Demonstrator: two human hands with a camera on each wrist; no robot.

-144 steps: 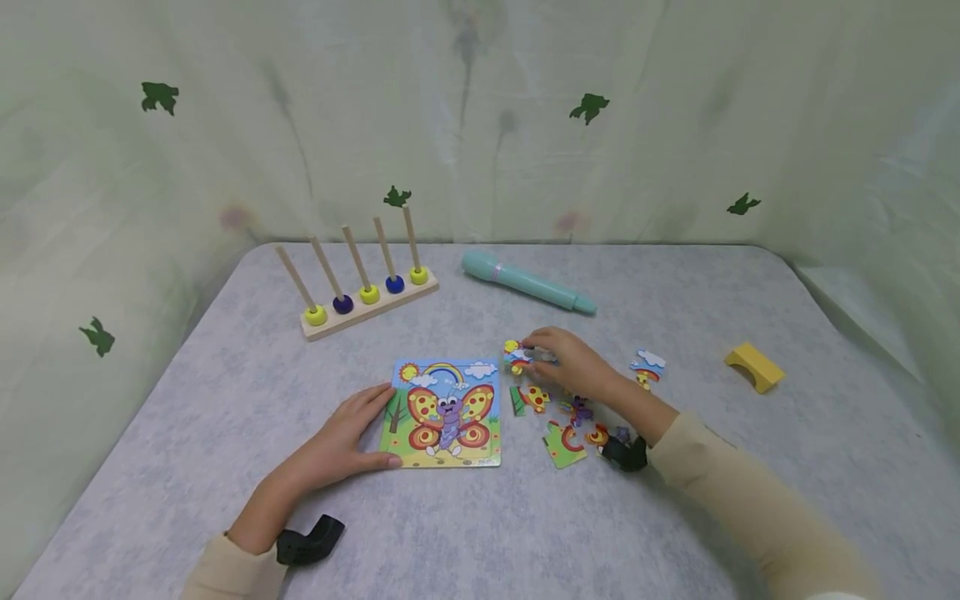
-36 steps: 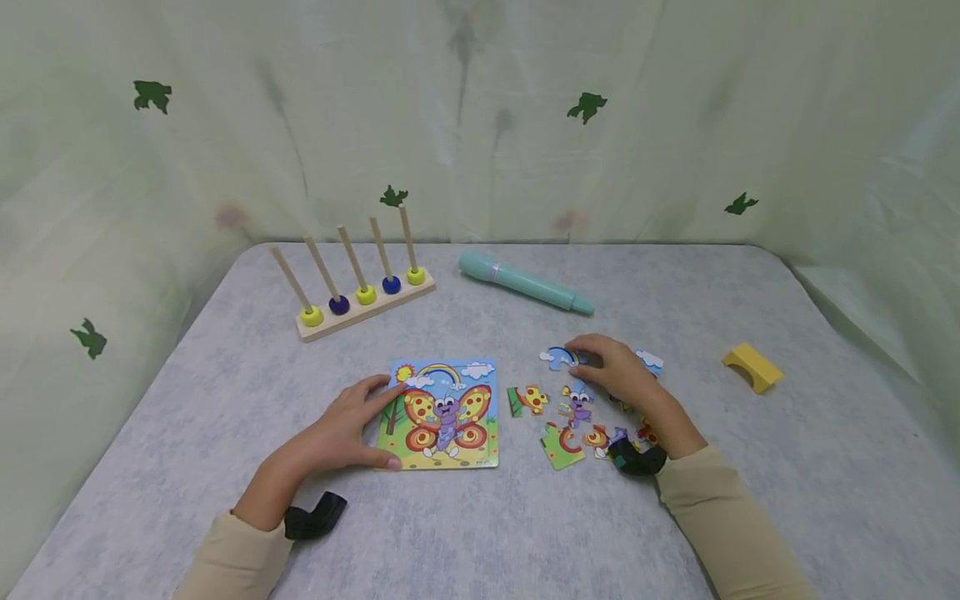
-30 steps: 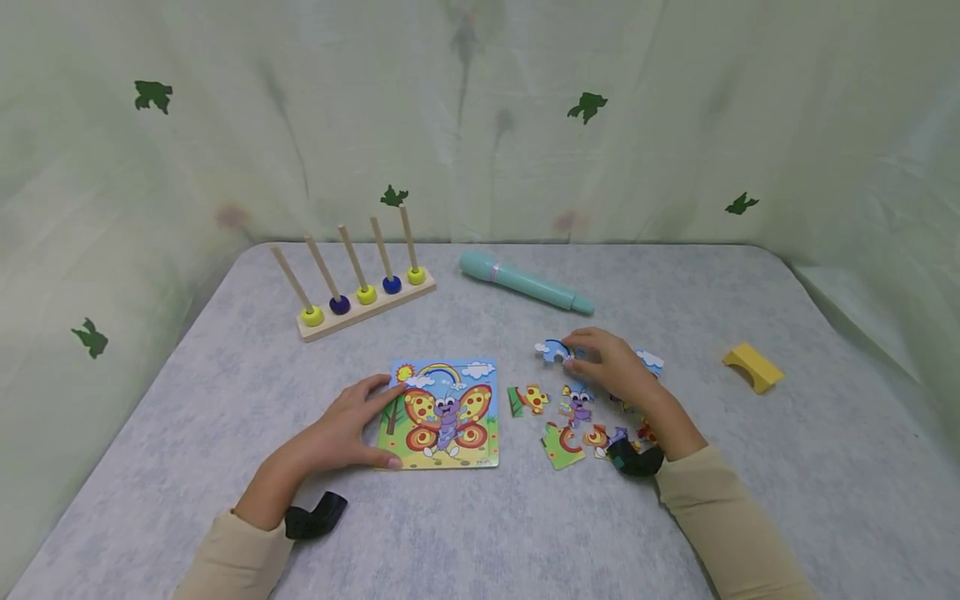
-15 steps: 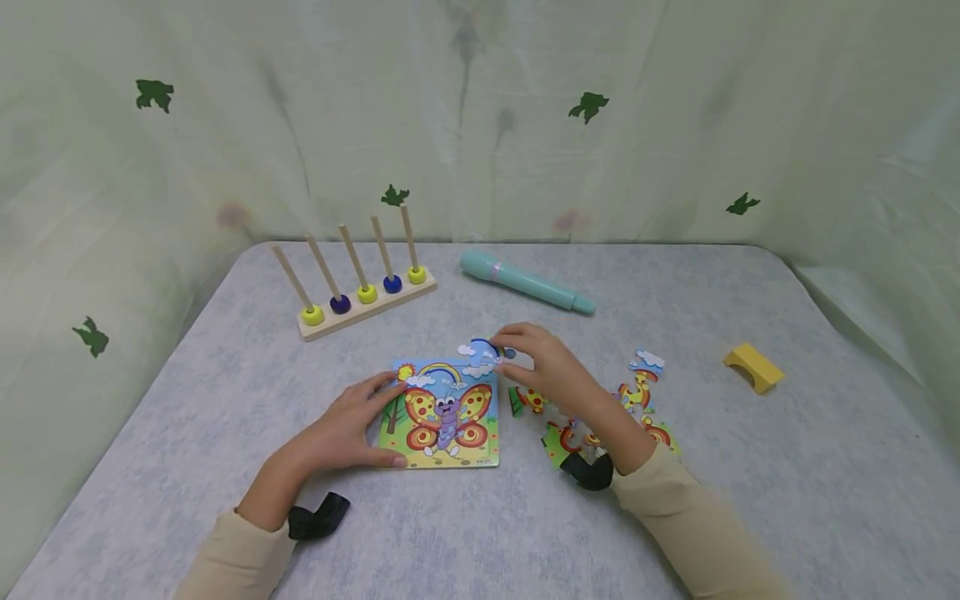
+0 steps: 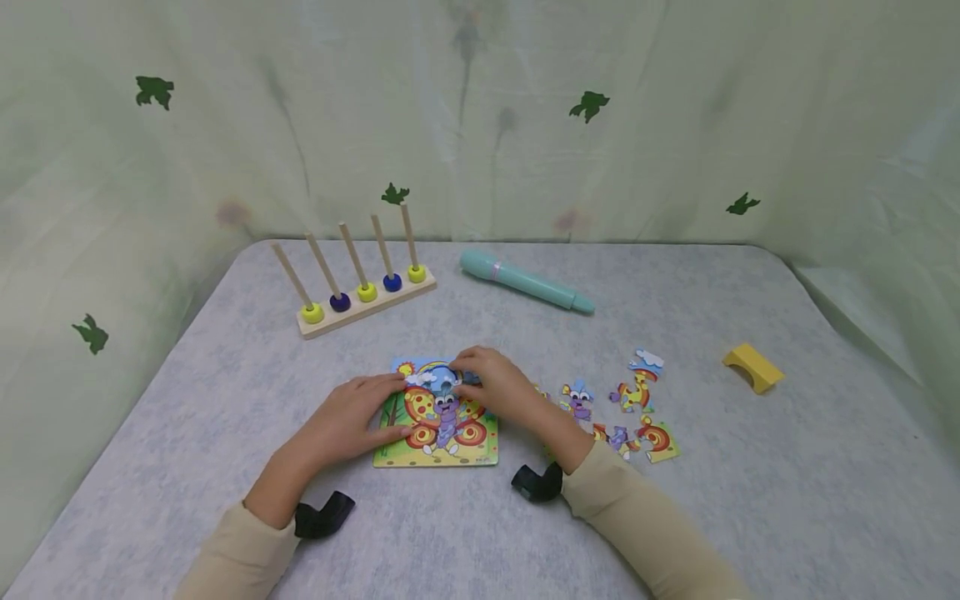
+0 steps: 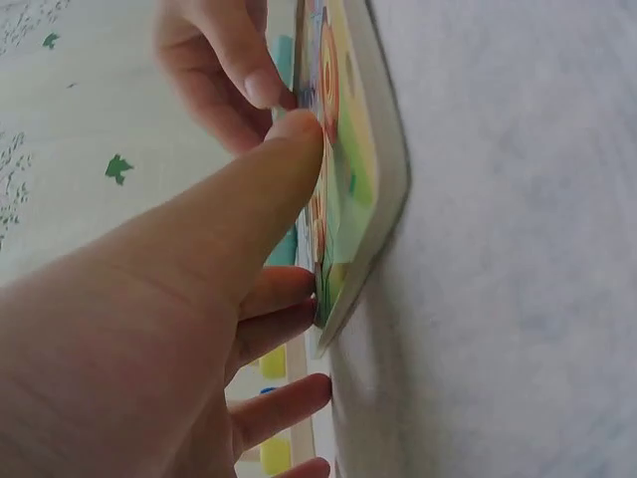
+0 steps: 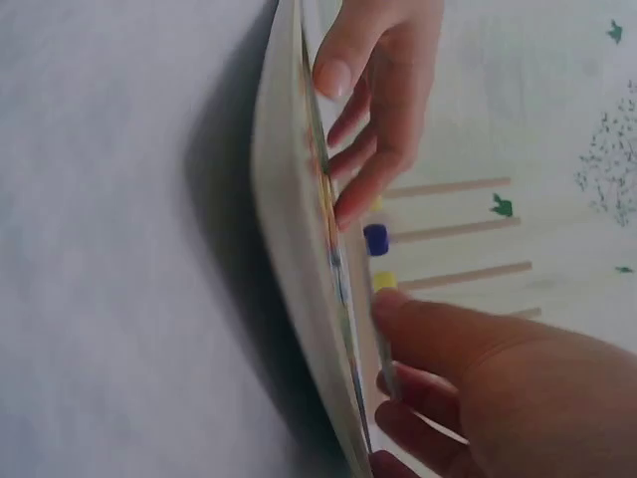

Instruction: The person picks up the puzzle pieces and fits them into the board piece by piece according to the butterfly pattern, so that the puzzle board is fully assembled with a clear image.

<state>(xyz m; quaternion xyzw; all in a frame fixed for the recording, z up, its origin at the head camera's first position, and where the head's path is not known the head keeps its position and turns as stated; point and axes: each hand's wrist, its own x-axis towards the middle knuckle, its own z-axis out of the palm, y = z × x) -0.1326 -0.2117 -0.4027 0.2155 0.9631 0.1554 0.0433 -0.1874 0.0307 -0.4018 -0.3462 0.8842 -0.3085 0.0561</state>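
Note:
The square butterfly puzzle board lies flat on the table between both hands. My left hand rests at its left side, the thumb and index fingertip over the picture and the fingers spread along the edge. Between thumb and fingers, my right hand pinches a puzzle piece with a rainbow and clouds. It is held close over the top middle of the board, tilted in the right wrist view. Loose pieces lie to the right: a butterfly face, a yellow wing, a cloud and an orange wing.
A wooden peg stand with yellow and blue beads stands at the back left. Behind the board lies a teal toy microphone. A yellow arch block is at the far right. Pale cloth hangs behind the table.
The right hand has carried the rainbow piece left and down from the loose pieces to above the board. Earlier it held a sun piece beside the board. The left hand's fingers have shifted slightly onto the board.

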